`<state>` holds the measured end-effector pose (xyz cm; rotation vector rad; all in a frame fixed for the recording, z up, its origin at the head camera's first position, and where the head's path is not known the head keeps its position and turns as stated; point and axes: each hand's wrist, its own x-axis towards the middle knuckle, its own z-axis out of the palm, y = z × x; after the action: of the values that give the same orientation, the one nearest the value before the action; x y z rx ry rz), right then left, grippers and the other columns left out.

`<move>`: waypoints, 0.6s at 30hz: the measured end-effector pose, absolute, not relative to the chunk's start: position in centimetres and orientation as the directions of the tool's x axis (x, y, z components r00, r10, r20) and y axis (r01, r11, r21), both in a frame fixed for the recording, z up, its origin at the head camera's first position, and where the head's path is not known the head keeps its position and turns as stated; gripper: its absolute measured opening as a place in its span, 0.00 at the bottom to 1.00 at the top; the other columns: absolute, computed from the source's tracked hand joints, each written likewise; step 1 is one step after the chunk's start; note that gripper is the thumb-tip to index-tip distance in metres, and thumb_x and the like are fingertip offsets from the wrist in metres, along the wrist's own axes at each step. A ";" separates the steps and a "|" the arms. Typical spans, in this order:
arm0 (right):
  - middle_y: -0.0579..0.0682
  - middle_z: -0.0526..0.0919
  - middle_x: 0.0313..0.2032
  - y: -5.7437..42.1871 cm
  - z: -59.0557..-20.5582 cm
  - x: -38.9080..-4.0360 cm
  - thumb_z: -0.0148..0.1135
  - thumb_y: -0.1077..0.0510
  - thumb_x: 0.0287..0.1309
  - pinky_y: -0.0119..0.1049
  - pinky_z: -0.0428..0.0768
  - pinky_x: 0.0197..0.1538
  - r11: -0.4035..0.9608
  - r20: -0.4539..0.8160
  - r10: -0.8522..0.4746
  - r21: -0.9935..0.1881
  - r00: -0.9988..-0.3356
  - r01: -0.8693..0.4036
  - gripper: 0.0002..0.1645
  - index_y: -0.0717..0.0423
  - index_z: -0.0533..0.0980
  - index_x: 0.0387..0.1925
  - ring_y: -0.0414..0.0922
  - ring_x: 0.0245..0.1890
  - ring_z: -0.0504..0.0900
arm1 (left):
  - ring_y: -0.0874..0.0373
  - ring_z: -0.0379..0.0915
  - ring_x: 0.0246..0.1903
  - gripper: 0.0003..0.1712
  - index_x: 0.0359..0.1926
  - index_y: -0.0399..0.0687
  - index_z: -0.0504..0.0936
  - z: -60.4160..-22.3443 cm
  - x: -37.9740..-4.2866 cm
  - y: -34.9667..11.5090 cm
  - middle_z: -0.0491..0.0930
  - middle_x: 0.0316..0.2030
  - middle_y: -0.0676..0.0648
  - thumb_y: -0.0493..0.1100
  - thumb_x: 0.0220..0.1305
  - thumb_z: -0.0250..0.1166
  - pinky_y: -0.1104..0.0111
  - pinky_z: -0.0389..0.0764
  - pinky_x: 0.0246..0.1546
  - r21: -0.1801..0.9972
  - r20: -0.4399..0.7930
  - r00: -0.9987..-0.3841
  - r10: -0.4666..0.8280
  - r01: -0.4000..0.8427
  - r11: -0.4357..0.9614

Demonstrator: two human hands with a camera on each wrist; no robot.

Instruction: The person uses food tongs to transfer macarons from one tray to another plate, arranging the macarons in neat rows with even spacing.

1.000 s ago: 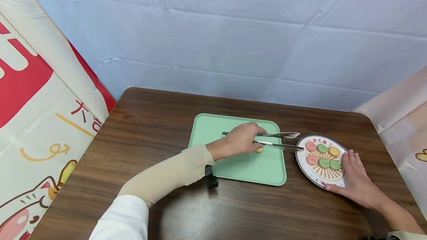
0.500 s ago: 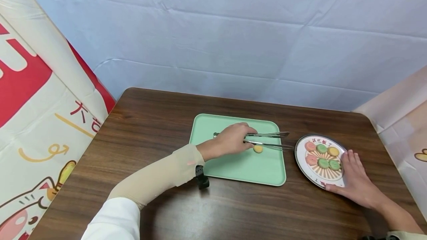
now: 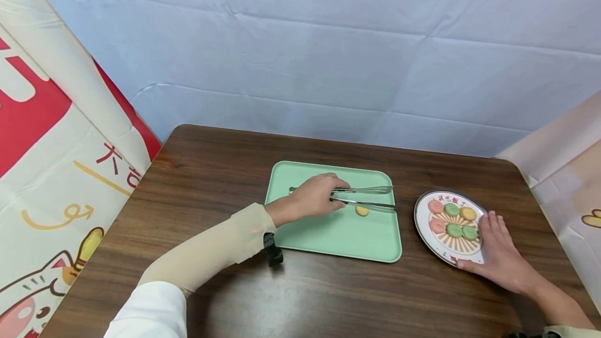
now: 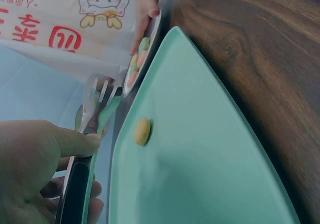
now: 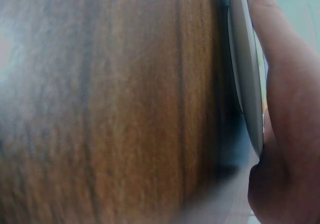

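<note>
My left hand (image 3: 312, 197) holds a pair of metal tongs (image 3: 375, 190) over the green tray (image 3: 347, 239); their two arms are spread apart, with nothing between the tips. Below the tongs a single yellow macaron (image 3: 362, 211) lies on the tray, also visible in the left wrist view (image 4: 142, 131). To the right stands a round printed plate (image 3: 443, 252) bearing several macarons, pink (image 3: 435, 206), green (image 3: 452, 209) and yellow (image 3: 467, 213). With fingers spread and mostly straight, my right hand (image 3: 502, 257) rests on the plate's right rim, the thumb at its front edge.
Everything stands on a dark wooden table (image 3: 225, 171). A pale blue cloth (image 3: 300, 67) hangs behind it, and a printed cloth (image 3: 42, 213) hangs along the left side. A narrow strip of table separates tray and plate.
My left hand has drawn the tongs leftward, away from the plate and back over the tray, uncovering the yellow macaron. The right hand and plate have stayed in place.
</note>
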<state>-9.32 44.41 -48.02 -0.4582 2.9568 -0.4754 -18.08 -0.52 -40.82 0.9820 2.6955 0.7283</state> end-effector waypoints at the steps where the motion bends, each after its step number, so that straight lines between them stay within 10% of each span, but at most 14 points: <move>1: 0.82 0.23 0.71 44.4 -48.1 -9.3 0.75 0.40 0.53 0.40 0.12 0.70 0.906 -0.061 -0.311 -0.322 -0.948 -0.276 0.81 0.82 0.28 0.72 0.66 0.73 0.15 | 0.62 0.74 0.38 0.24 0.64 0.49 0.81 -40.9 -18.1 -0.7 0.82 0.54 0.48 0.46 0.69 0.69 0.70 0.73 0.36 0.505 -0.003 -0.766 0.642 0.553 0.662; 18: 0.83 0.23 0.71 44.4 -48.1 -9.4 0.75 0.40 0.53 0.42 0.12 0.70 0.908 -0.073 -0.300 -0.328 -0.951 -0.261 0.80 0.83 0.28 0.72 0.67 0.73 0.15 | 0.57 0.77 0.44 0.25 0.65 0.49 0.80 -41.7 -18.4 -3.9 0.82 0.55 0.47 0.45 0.69 0.70 0.65 0.76 0.41 0.503 -0.016 -0.779 0.626 0.535 0.679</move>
<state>-9.44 44.40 -48.07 -0.4351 2.9495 -0.4817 -18.36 -3.87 -41.67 0.9455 2.7036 0.7215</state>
